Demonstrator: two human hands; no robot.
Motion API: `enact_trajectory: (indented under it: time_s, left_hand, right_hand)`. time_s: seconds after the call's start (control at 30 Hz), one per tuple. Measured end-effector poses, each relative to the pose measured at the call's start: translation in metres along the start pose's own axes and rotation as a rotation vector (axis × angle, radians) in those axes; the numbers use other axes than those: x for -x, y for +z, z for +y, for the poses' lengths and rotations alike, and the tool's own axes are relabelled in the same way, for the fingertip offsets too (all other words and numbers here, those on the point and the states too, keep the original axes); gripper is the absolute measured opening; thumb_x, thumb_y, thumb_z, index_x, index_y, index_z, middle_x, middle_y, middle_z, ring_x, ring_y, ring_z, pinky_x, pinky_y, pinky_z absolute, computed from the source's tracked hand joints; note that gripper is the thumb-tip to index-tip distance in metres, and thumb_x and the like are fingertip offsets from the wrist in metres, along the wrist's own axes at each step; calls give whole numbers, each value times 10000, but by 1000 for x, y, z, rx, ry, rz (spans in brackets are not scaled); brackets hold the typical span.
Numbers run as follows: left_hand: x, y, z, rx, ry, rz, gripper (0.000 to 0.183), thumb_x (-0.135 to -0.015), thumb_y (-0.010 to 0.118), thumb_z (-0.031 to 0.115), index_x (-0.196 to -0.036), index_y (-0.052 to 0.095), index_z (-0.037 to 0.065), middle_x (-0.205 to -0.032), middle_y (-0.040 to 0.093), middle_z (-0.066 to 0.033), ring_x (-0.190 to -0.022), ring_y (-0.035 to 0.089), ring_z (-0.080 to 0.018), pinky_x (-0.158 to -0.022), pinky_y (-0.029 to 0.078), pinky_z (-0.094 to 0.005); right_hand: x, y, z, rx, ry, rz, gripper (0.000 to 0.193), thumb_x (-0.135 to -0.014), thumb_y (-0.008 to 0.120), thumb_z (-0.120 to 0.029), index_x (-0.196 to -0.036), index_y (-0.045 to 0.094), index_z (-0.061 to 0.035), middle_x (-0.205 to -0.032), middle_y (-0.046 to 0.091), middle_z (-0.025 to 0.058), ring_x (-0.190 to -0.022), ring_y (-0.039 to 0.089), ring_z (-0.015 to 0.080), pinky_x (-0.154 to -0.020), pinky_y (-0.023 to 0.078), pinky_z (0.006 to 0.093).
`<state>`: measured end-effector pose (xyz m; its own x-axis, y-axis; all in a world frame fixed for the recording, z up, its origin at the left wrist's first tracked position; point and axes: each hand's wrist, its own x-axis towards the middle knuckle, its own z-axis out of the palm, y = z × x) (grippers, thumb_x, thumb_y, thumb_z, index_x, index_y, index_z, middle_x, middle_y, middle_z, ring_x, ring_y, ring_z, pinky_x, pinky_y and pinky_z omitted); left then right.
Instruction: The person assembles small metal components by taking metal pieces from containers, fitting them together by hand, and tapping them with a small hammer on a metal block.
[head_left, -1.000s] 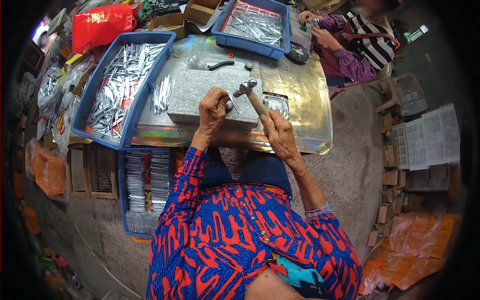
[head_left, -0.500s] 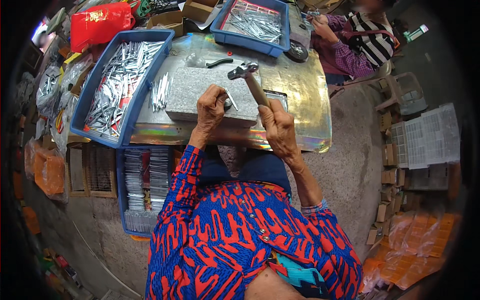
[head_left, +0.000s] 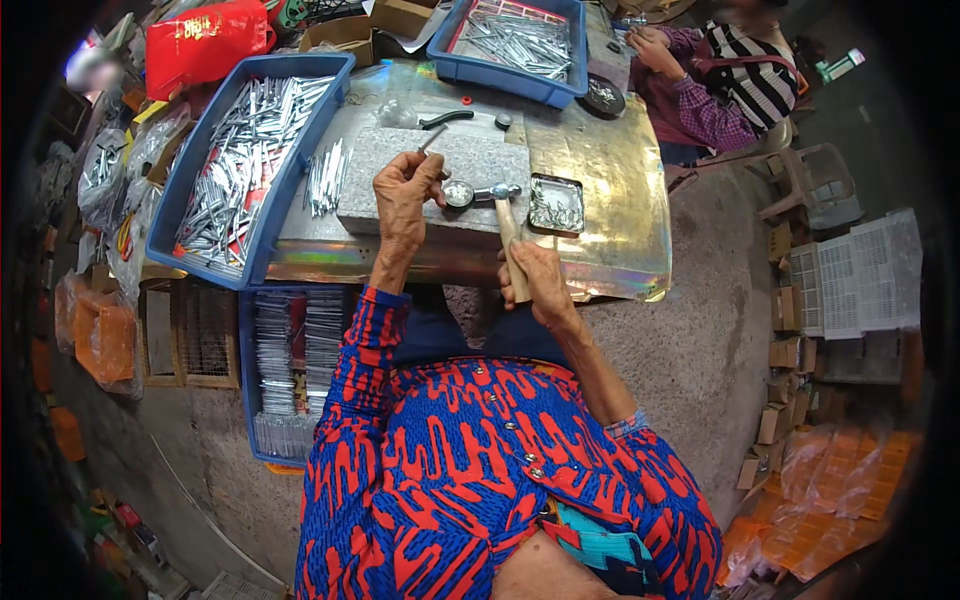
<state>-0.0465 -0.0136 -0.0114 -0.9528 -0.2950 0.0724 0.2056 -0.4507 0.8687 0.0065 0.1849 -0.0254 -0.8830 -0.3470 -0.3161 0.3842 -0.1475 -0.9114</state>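
Note:
My left hand [head_left: 402,200] is over the left part of a grey stone block [head_left: 385,150], pinching a slim metal strip [head_left: 432,139] that points up and away. My right hand [head_left: 542,278] is closed around the wooden handle of a hammer [head_left: 508,225]. Its metal head is low at the block's right side, next to a small round dish [head_left: 458,194] of tiny bits. To the right sits a square metal tray [head_left: 556,222] with small shiny pieces. Dark-handled pliers [head_left: 446,119] lie at the block's far edge.
A long blue bin [head_left: 262,215] of metal strips stands at left, beside a loose row of strips [head_left: 327,180]. Another blue bin [head_left: 510,83] is at the back. Below the table edge, a blue crate [head_left: 250,400] holds stacked strips. A co-worker [head_left: 705,85] sits at the far right.
The hammer has come down from its raised position, and my right hand has moved toward me with it. My left hand has shifted left, its strip now tilted the other way.

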Motion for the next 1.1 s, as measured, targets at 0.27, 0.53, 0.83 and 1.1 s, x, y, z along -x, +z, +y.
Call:
enact_trajectory:
  time_s: [0.27,0.53,0.83,1.1]
  left_hand:
    - [-3,-10,5,229,-202,-69,109,-824,609,116,-827,578,11,-706,590,-75,-511,482,-85,-459,427,-221]
    - [10,3,24,258,-238,-174,119,-827,593,95,-740,519,58,-754,629,-135,-507,561,-98,-437,455,-196]
    - [52,48,27,257,-466,-495,185,-806,635,148,-717,493,69,-667,584,-48,-493,469,-45,-412,354,-170]
    - [63,42,49,270,-653,-721,149,-798,623,126,-718,527,44,-612,553,-29,-441,411,-46,-379,263,-173]
  right_hand:
    - [-10,-1,-3,61,-59,-28,331,-919,431,-326,-888,494,-2,-628,559,76,-478,562,132,-407,472,239]
    - [-10,-2,-32,1080,-358,290,241,-900,501,-200,-941,541,34,-759,584,37,-593,552,140,-496,423,289]
    - [-2,24,-69,-8,-656,-30,274,-886,528,-230,-949,598,27,-850,569,41,-656,514,78,-567,409,203]
    - [3,35,-91,-164,-531,-222,357,-902,489,-298,-737,545,14,-694,520,26,-555,431,49,-497,336,188]
